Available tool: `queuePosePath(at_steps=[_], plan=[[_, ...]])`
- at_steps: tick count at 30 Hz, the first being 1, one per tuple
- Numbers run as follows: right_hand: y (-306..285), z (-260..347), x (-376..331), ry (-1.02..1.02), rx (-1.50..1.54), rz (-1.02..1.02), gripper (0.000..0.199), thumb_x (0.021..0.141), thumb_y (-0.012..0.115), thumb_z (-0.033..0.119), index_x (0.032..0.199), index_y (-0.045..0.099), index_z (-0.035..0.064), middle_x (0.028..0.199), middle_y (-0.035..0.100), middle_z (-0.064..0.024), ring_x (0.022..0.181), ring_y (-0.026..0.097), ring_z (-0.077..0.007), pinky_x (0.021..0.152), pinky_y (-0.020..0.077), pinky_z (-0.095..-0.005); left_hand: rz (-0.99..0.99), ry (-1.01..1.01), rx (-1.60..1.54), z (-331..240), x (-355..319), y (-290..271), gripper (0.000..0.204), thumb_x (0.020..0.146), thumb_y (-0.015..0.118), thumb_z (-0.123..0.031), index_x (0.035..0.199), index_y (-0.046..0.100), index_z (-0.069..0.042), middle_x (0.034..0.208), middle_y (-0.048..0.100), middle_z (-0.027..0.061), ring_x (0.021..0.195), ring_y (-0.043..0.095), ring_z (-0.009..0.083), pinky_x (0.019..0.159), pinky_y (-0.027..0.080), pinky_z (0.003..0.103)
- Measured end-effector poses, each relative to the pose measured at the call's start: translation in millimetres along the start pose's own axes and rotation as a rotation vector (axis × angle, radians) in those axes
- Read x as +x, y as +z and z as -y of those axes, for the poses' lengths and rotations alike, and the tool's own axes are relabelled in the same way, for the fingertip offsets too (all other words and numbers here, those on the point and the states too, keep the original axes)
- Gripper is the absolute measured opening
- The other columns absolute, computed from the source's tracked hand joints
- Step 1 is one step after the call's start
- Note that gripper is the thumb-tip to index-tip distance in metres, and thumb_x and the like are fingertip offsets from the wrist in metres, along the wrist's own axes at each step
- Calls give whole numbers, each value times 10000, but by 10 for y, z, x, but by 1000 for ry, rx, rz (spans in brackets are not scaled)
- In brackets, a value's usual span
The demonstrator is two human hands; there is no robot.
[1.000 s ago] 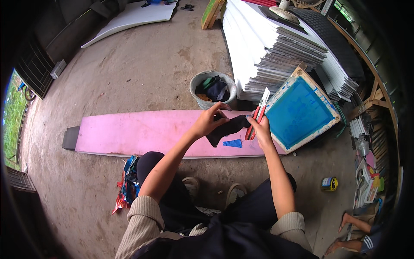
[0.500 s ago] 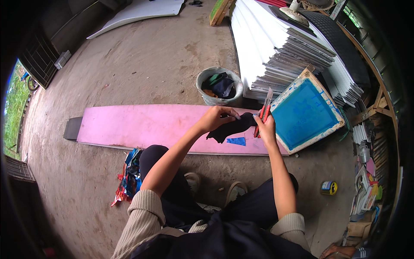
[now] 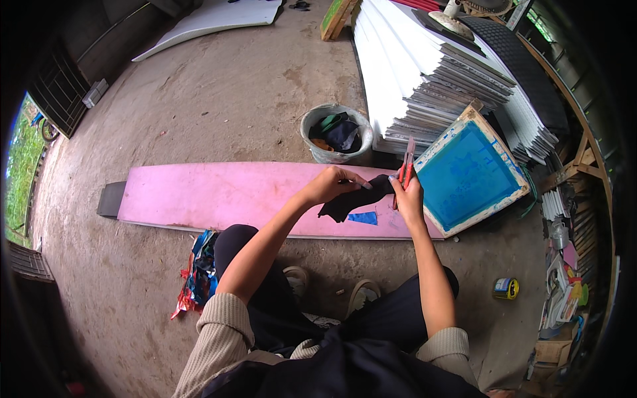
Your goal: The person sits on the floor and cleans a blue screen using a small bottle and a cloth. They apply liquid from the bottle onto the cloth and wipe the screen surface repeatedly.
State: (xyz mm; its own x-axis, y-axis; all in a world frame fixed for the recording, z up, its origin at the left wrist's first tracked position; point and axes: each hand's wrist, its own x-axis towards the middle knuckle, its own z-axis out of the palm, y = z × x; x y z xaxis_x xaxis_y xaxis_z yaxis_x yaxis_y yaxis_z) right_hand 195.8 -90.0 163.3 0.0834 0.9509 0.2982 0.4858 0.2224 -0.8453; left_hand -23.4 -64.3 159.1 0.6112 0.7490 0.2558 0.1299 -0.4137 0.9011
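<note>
My left hand (image 3: 335,184) is closed, pinching a piece of black cloth (image 3: 355,200) between thumb and fingers. At the cloth's right end, my right hand (image 3: 409,196) is closed around a red utility knife (image 3: 407,174) whose blade points up and away; thumb and fingers there also meet the cloth. The cloth hangs just over a long pink board (image 3: 219,196) lying across in front of me. On that board, below the cloth, is a small blue scrap (image 3: 363,218).
Beyond the board stands a bucket (image 3: 310,136) of dark cloth. A blue-meshed framed screen (image 3: 468,169) leans at the right, beside stacked white sheets (image 3: 391,73). A yellow-lidded jar (image 3: 506,288) stands on the floor at right; colourful scraps (image 3: 199,272) lie by my left knee.
The utility knife has tilted slightly, its tip shifting a little left and down. Both hands stay nearly in place. At the lower right edge, another person's limb has mostly left the view.
</note>
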Motion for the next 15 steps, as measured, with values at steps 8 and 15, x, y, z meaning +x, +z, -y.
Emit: queuePosePath(at_steps=[8,15], plan=[[-46,169,-83,-346,-392,124,196,860,606,172,918,514,8,751,604,-171,683,598,-374,587,454,-410,-391,-128,138,-102,-22,-175,235,772,680,-86,1006,687,-80,927,673,61,725,616,133,675,488,273],[154,288,-251,-524,-720,183,228,837,628,259,795,567,43,563,592,-103,514,600,-275,527,472,-364,-412,-159,183,-165,-63,-187,305,733,671,-20,1031,673,-86,937,656,86,652,595,175,646,487,297]])
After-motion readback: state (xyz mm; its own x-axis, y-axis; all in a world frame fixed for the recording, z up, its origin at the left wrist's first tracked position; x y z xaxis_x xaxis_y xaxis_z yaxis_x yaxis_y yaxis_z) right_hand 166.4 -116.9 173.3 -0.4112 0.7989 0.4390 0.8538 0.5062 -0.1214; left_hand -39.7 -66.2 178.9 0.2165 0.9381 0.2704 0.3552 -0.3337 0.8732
